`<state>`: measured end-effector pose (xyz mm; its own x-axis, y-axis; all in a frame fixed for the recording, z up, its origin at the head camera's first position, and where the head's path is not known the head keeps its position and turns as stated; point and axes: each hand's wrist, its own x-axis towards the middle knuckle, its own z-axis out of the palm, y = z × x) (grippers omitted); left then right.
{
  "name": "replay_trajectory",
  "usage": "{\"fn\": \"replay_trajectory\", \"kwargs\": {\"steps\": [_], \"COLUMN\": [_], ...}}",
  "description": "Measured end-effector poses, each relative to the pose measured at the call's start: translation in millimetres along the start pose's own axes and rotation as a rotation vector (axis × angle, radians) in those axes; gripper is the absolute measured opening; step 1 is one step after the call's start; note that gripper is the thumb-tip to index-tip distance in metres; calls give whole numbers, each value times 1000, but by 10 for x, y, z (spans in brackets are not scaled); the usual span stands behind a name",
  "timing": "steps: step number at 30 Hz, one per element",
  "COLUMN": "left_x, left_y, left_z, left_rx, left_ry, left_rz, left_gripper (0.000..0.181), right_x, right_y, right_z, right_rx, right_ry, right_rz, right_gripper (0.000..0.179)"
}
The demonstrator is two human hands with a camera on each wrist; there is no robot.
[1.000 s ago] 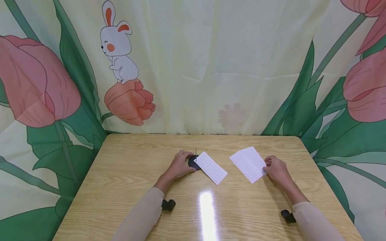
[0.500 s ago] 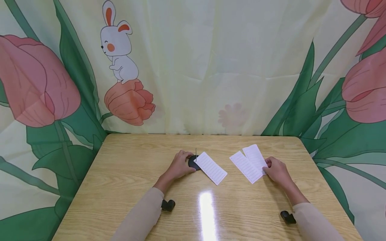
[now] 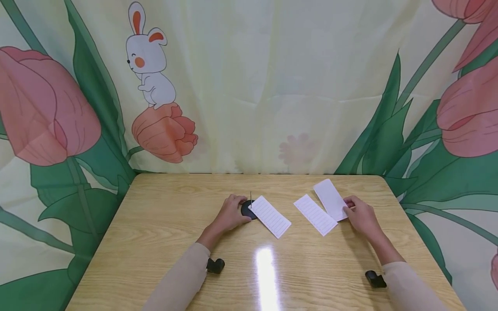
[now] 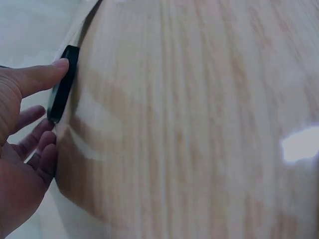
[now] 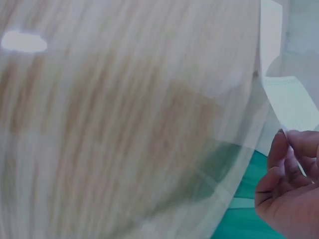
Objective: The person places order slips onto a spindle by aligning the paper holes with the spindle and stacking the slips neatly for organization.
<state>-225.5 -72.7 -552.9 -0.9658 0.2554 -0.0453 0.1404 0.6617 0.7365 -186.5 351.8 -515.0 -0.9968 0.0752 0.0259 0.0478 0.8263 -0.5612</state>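
Note:
My left hand (image 3: 229, 213) grips the round black base of a bill spike (image 3: 247, 210), with a thin pin standing up from it. In the left wrist view the thumb and fingers hold the edge of the base (image 4: 65, 84). A lined paper slip (image 3: 271, 217) lies slantwise, one corner overlapping the base beside the pin. Farther right, my right hand (image 3: 362, 217) pinches the near right corner of a white paper slip (image 3: 327, 196) between thumb and fingers. That slip (image 5: 291, 102) looks bent and tilted in the right wrist view. Another lined slip (image 3: 314, 215) lies just left of it.
The wooden table (image 3: 163, 224) ends at the back against a curtain (image 3: 233, 86) printed with tulips and a rabbit. Black wrist cameras sit under the left sleeve (image 3: 180, 276) and right sleeve (image 3: 412, 287). A bright glare marks the front middle of the table.
The right hand has drawn one slip away from the other, swinging it back and right; its face now looks plain. The left hand and bill spike have stayed in place.

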Motion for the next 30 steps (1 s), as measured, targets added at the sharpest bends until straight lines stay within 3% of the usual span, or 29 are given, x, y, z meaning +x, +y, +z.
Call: {"fn": "replay_trajectory", "kwargs": {"steps": [8,14,22,30], "left_x": [-3,-14,-42,-44], "left_y": [34,99,178,273], "left_z": [-91,-210,-335,-468], "left_rx": [-66,-109,-141,-123], "left_ry": [-27,-23,7,70], "left_rz": [-21,5,34,68], "left_gripper": [71,71,69,65], "right_x": [2,-4,-14,-27], "right_y": [-105,-190,-318,-481], "right_z": [-172,-245,-347,-417], "right_rx": [7,6,-5,11], "right_ry": [47,60,95,70], "right_rz": [-30,-63,-116,-136], "right_gripper": [26,27,26,28]}}
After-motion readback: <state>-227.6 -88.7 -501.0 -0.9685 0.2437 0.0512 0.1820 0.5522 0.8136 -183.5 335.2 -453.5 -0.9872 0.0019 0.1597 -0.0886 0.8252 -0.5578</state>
